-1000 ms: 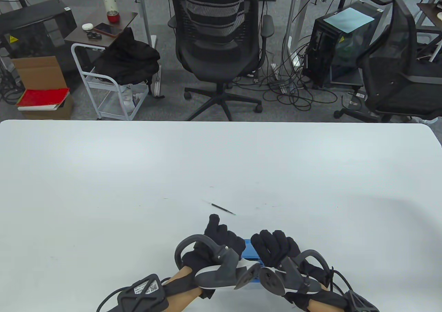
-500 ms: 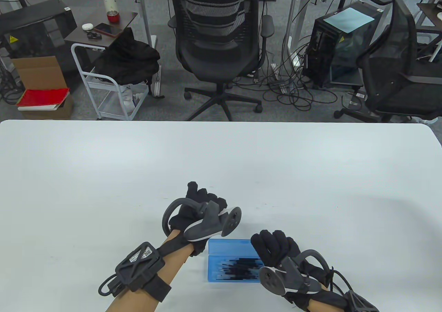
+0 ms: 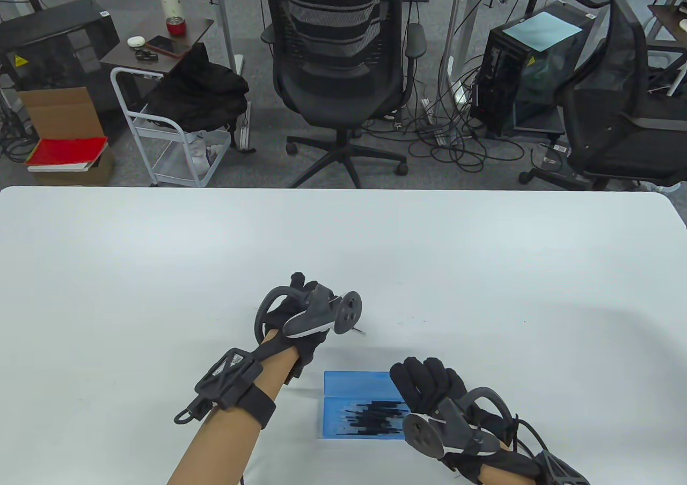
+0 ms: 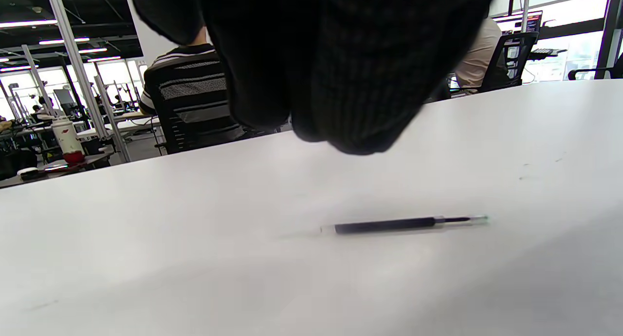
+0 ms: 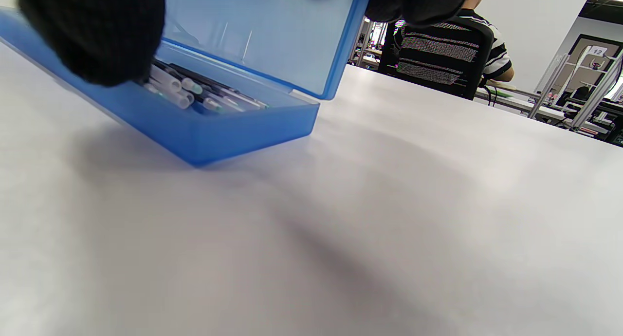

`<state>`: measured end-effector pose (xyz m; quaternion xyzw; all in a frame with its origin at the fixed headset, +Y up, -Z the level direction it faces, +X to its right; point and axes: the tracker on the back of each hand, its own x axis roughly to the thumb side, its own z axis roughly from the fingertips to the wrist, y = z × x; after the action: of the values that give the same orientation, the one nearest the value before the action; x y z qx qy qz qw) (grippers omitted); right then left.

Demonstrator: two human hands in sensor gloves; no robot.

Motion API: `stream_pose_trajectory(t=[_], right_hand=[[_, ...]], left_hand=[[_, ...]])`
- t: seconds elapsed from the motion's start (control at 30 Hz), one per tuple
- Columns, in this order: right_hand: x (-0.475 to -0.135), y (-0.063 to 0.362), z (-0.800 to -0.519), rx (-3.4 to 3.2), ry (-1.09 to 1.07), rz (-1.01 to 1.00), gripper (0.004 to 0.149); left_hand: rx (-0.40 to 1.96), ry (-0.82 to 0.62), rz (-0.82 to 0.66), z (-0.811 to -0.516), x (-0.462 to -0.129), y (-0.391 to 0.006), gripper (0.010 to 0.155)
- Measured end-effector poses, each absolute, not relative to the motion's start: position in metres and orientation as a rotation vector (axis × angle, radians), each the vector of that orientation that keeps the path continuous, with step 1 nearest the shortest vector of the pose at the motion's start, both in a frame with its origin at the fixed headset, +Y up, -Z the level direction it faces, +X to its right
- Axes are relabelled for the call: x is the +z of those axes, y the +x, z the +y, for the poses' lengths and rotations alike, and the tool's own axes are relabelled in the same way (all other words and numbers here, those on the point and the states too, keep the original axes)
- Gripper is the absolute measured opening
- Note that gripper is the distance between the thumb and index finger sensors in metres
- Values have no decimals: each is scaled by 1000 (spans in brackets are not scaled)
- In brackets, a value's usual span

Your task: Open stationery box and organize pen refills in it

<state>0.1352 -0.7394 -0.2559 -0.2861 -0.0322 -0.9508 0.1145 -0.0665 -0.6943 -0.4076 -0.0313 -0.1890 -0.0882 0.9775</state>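
On the white table (image 3: 161, 270), the left hand (image 3: 292, 313) hangs over a single loose pen refill (image 4: 406, 224) that lies flat on the tabletop beyond the box; its gloved fingers (image 4: 340, 83) hover above the refill without touching it, and whether they are curled or relaxed cannot be told. To the right, nearer the person, the blue box (image 3: 357, 404) sits open, its lid (image 5: 263, 29) raised, with a heap of refills (image 3: 370, 415) lying inside the tray. The right hand (image 3: 429, 385) is at the box's right end, fingers curled over the raised lid and holding it up.
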Motion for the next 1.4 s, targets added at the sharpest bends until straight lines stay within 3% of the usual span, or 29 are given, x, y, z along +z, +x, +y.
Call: stream_pose_trajectory(t=[0.53, 1.4], right_hand=[[-258, 136, -740, -2803, -846, -110, 114], [-258, 136, -740, -2801, -846, -112, 114]], left_hand=[[-164, -156, -392, -730, -429, -54, 49], [-176, -185, -360, -745, -440, -45, 44]])
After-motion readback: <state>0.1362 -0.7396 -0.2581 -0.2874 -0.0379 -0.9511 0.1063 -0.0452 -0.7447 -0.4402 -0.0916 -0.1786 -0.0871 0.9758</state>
